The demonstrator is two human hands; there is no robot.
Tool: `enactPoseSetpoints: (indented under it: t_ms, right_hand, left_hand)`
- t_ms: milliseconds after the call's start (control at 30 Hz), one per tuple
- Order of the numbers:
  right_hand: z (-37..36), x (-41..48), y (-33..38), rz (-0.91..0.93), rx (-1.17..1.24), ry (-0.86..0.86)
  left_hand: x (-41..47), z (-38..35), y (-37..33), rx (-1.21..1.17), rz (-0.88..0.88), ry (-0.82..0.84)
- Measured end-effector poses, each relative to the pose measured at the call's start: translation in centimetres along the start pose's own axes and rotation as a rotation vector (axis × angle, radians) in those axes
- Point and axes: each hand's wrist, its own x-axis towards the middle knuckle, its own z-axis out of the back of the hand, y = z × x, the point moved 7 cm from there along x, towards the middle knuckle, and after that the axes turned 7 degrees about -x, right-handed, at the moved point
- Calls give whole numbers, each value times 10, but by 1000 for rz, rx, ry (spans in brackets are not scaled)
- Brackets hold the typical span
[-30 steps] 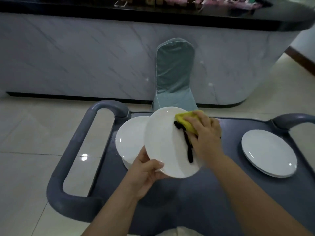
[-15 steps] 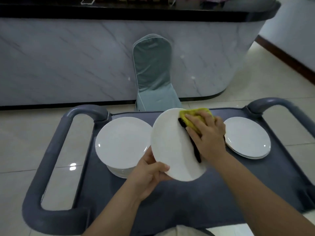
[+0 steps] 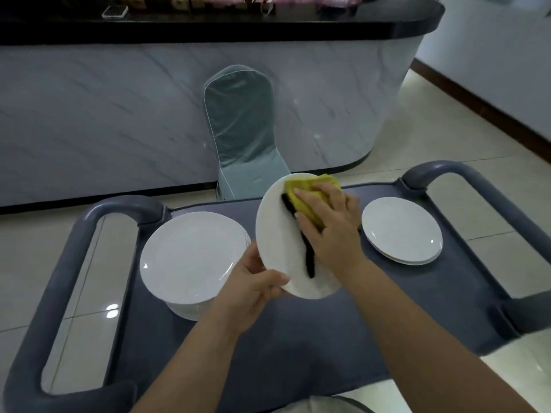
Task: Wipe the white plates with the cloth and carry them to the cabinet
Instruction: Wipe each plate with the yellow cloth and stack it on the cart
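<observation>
The left hand [image 3: 253, 290] is closed around the lower left rim of a white plate [image 3: 277, 234], with the thumb laid across the plate's face and the fingers hidden behind it. The plate is held above the cart, tilted steeply so that its face is turned toward the camera and to the right. The right hand [image 3: 331, 231] is laid over a yellow cloth [image 3: 301, 192], and the cloth is pressed flat against the upper right part of the plate's face by fairly straight fingers; the thumb cannot be seen. A black strip [image 3: 308, 257] of the cloth is seen trailing down the plate's face from beneath the palm.

A taller stack of white plates [image 3: 190, 257] is set on the left side of the grey cart [image 3: 298, 347], just beside the held plate, whose rim overlaps it in the view. A low stack of white plates [image 3: 401, 231] is set on the right side of the cart, partly covered at its left edge by the right hand. The cart is flanked by a looped left handle [image 3: 59, 278] and a right handle [image 3: 492, 204].

Beyond the cart, a chair in a grey-green cover [image 3: 241, 129] is placed against a marble-fronted counter [image 3: 119, 114] with a black top, on which a phone [image 3: 114, 11] is laid. The floor [image 3: 447, 138] is covered in pale glossy tiles.
</observation>
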Motion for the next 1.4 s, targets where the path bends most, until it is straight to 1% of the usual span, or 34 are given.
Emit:
enactPoseSetpoints:
  t_ms: [67, 100, 167, 200, 233, 300, 333, 367, 400, 433, 500, 567, 600, 667, 733, 767, 800, 833, 867, 933, 967, 1033, 1067, 1100, 1200, 1233, 1267, 1333, 1400]
  right_hand:
    - [-5, -23, 25, 174, 79, 30]
    - [-4, -41, 27, 261, 72, 43]
    - [7, -67, 9, 375, -19, 22]
    - [15, -70, -7, 381, -82, -7]
    - [24, -63, -23, 342, -133, -42]
    - [39, -34, -46, 159, -192, -109]
    - [43, -18, -47, 68, -194, -127]
    - [41, -5, -39, 19, -171, -130]
    - [37, 2, -24, 28, -125, -127]
    - [30, 2, -6, 83, -74, -113]
    - [19, -17, 20, 245, 7, -74]
    - [18, -39, 15, 337, 12, -31]
    - [22, -42, 4, 334, -9, -19]
    - [32, -28, -22, 229, -79, -45]
    - [42, 2, -36, 48, -136, -105]
    - [43, 17, -35, -23, -135, -123]
    - [42, 26, -26, -50, -112, -133]
    - [40, 29, -13, -25, -70, -140]
    - [35, 24, 1, 39, -23, -127]
    - [24, -4, 21, 217, 54, -48]
    - [21, -21, 23, 287, 71, -9]
    - [20, -42, 14, 351, 43, 20]
    - [23, -39, 6, 343, 15, 12]
    - [25, -30, -2, 296, -10, -10]
    - [31, 17, -19, -17, -33, -53]
    - [28, 25, -13, -56, -11, -41]
    - [24, 25, -2, -21, 14, -23]
    - [13, 6, 20, 172, 54, 49]
    - [10, -23, 17, 324, 67, 108]
  left_hand:
    - [4, -2, -9, 2, -29, 19]
    - [5, 0, -14, -14, -40, 17]
    - [4, 7, -18, -37, -43, 5]
    - [3, 9, -17, -37, -38, 7]
    - [1, 9, -15, -31, -30, 19]
    - [-1, 0, -8, -3, -1, 60]
    - [-1, -6, -4, 24, 14, 76]
    - [2, -13, -3, 58, 18, 90]
    - [5, -19, -4, 86, 11, 103]
    - [8, -24, -7, 99, -3, 111]
    - [14, -26, -19, 87, -43, 108]
    - [18, -19, -30, 36, -76, 85]
    - [18, -14, -33, 10, -85, 59]
    - [17, -8, -33, -21, -83, 20]
    - [16, -15, -26, 2, -59, 43]
    - [16, -20, -22, 33, -45, 62]
    - [17, -26, -20, 65, -36, 77]
    - [18, -29, -21, 87, -36, 85]
    - [20, -31, -25, 91, -47, 89]
    - [24, -26, -38, 72, -88, 85]
    - [25, -22, -43, 67, -101, 75]
    - [26, -16, -43, 69, -94, 56]
    - [26, -15, -38, 69, -81, 53]
    - [25, -15, -31, 63, -69, 55]
    - [24, -22, -19, 21, -66, 71]
    - [25, -23, -20, 7, -76, 75]
    - [27, -23, -24, -6, -88, 78]
    - [30, -18, -34, -28, -105, 65]
    - [32, -8, -41, -44, -115, 32]
